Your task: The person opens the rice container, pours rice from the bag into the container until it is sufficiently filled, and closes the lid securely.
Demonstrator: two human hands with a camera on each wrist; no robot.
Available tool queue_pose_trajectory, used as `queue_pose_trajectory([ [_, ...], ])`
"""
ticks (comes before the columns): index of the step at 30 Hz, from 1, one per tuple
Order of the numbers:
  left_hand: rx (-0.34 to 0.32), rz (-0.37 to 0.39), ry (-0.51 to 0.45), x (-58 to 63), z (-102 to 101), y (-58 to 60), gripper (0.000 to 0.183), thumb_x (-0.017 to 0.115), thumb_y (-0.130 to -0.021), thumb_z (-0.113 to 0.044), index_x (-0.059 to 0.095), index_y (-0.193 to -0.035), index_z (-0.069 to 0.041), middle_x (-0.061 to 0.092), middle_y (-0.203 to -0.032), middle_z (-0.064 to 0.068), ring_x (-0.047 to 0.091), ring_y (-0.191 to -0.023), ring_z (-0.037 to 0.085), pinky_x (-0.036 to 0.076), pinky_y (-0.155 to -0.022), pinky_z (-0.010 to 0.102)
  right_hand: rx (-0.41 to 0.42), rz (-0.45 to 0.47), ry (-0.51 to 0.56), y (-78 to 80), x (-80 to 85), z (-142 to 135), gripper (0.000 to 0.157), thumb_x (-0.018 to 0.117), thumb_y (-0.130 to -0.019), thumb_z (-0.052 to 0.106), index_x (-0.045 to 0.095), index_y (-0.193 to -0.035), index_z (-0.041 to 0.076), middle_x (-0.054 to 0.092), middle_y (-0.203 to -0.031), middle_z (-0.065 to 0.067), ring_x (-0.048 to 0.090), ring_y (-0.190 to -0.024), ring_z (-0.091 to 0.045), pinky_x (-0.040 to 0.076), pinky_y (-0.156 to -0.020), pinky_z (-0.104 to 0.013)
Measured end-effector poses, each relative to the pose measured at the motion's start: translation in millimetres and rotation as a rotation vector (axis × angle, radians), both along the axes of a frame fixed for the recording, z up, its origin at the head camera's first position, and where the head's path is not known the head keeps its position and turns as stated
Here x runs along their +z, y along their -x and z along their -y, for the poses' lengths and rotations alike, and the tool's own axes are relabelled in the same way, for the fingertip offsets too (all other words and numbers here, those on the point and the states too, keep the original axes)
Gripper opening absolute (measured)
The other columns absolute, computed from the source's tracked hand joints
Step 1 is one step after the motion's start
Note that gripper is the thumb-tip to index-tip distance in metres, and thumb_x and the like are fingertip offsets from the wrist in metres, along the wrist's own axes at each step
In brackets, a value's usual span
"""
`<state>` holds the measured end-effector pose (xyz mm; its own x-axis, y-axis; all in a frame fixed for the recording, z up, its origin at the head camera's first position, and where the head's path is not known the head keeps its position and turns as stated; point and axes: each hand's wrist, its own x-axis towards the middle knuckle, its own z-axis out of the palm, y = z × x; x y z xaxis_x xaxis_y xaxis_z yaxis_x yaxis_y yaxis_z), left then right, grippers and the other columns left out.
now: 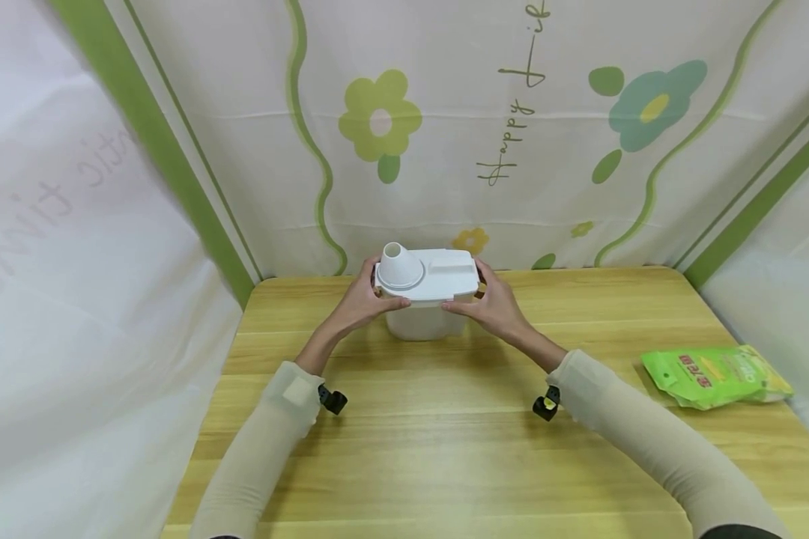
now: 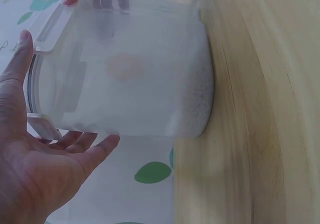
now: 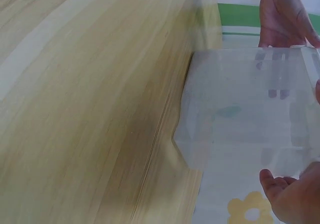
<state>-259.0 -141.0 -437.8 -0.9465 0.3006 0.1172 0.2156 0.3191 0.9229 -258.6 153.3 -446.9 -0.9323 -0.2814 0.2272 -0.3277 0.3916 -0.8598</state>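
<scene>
A translucent plastic storage container (image 1: 423, 323) stands upright at the table's back edge. On its white lid (image 1: 450, 278) sits a white cone-shaped spout (image 1: 401, 266), at the left end. My left hand (image 1: 362, 301) grips the left end near the lid, thumb in front and fingers around the side. The right hand (image 1: 500, 305) holds the opposite end the same way. Through the wall, the left wrist view shows pale grainy contents (image 2: 201, 91) at the bottom. In that view a clip (image 2: 44, 126) on the lid's side lies beside my left fingers.
A green plastic packet (image 1: 714, 376) lies on the right side of the wooden table (image 1: 431, 442). Behind the container hangs a white curtain (image 1: 243, 150) printed with flowers, and more cloth encloses both sides. Small black cameras (image 1: 333, 401) are strapped at the wrists.
</scene>
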Motion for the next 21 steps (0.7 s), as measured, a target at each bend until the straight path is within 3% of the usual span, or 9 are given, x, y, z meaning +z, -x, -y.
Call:
queue_pose_trajectory([
  [6,-0.004,-0.003,-0.019,0.9,-1.1,0.3,0.104,0.092,-0.084,-0.021,0.026,-0.163,-0.01,0.05,-0.152,0.015,0.051,-0.14,0.031,0.042,-0.118,0.051,0.074,0.034,0.064,5.0,-4.7,-13.7,0.098,0.09,-0.088,0.024,0.033,-0.167,0.013,0.051,-0.157,-0.013,0.049,-0.144,-0.032,0.044,-0.117,-0.057],
  [15,0.006,-0.021,0.005,0.9,-1.5,2.0,0.103,0.094,-0.081,-0.022,0.031,-0.162,-0.011,0.056,-0.147,0.013,0.055,-0.136,0.03,0.043,-0.115,0.052,0.21,0.083,0.152,14.2,-7.6,-35.7,0.085,0.078,-0.097,0.009,0.03,-0.166,0.005,0.042,-0.164,-0.017,0.042,-0.149,-0.035,0.04,-0.12,-0.055],
  [21,0.013,-0.015,-0.003,0.3,-1.6,3.4,0.101,0.095,-0.081,-0.022,0.034,-0.161,-0.012,0.057,-0.146,0.012,0.056,-0.135,0.029,0.044,-0.114,0.051,0.294,0.107,0.229,18.0,-2.5,-46.3,0.066,0.065,-0.105,0.005,0.035,-0.163,0.0,0.039,-0.165,-0.022,0.041,-0.15,-0.035,0.047,-0.116,-0.035],
])
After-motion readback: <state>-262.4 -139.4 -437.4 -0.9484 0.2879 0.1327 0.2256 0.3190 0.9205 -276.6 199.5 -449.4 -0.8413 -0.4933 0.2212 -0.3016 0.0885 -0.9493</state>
